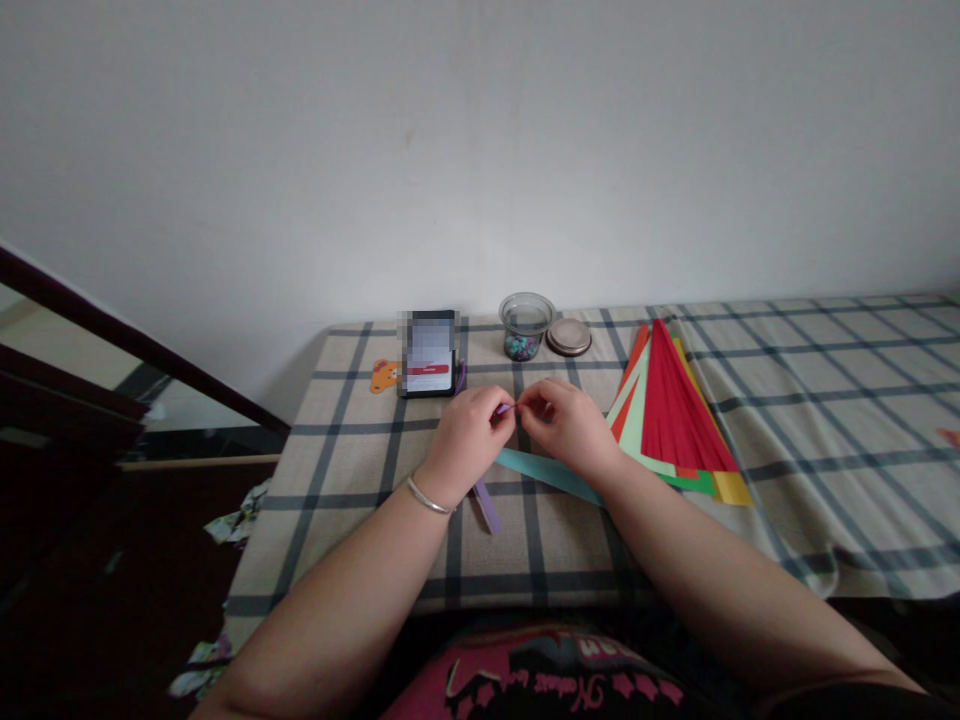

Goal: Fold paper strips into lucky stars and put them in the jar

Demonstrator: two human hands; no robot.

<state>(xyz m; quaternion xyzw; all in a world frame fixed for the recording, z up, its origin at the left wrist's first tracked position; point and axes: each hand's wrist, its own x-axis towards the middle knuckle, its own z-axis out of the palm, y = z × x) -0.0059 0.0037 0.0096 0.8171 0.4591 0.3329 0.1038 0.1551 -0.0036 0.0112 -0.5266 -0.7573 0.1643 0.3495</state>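
My left hand and my right hand meet over the middle of the checked cloth, fingertips nearly touching. Between them a small bit of purple paper strip shows, pinched by both hands; its shape is mostly hidden by the fingers. Under my left wrist, which wears a silver bangle, a longer purple paper strip lies on the cloth. A light blue paper strip passes below my hands and under my right wrist.
A fan of coloured paper strips lies to the right. Behind my hands stand a clear jar with small teal and purple pieces, its lid and a phone. An orange bear cutout sits beside the phone. A wall borders the table's back.
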